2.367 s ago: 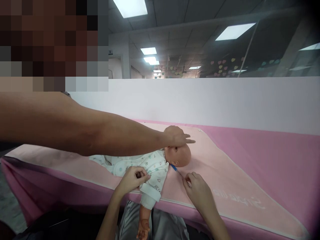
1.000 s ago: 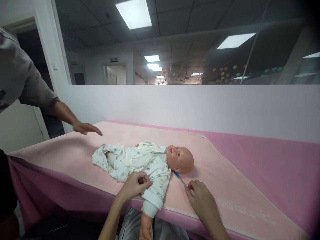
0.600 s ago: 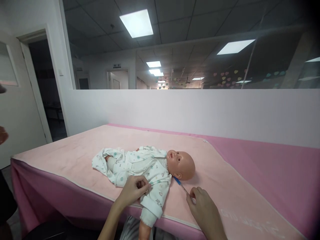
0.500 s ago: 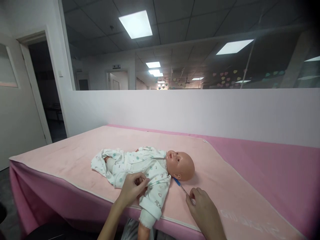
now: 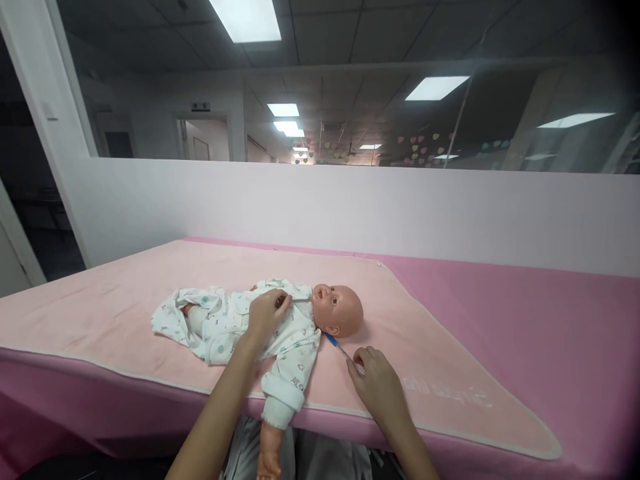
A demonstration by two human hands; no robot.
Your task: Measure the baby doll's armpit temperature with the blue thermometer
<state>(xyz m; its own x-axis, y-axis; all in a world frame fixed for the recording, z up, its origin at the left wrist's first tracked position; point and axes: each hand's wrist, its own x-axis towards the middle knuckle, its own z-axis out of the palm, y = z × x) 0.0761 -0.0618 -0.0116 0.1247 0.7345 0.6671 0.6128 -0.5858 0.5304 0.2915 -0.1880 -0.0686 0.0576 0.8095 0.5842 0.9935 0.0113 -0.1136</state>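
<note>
A baby doll (image 5: 345,312) lies on its back, head to the right, dressed in white printed clothes (image 5: 293,360). Its near arm hangs over the table's front edge. Over the doll's chest is my left hand (image 5: 267,313), fingers curled and thumb and fingertips close together at the clothes; whether cloth is pinched between them is hidden. My right hand (image 5: 377,377), just right of the doll's near shoulder, is closed round a thin stick with a blue end (image 5: 331,340). That blue end lies beside the doll's neck, below its ear.
A pale pink blanket (image 5: 430,353) covers much of the table over a darker pink cloth (image 5: 500,293). Behind the table stands a white half wall (image 5: 350,207) with glass above it. My legs (image 5: 330,457) are under the front edge.
My left hand has moved from the doll's near side up over its chest. My right hand keeps the stick at the neck. The whole view has shifted to the right.
</note>
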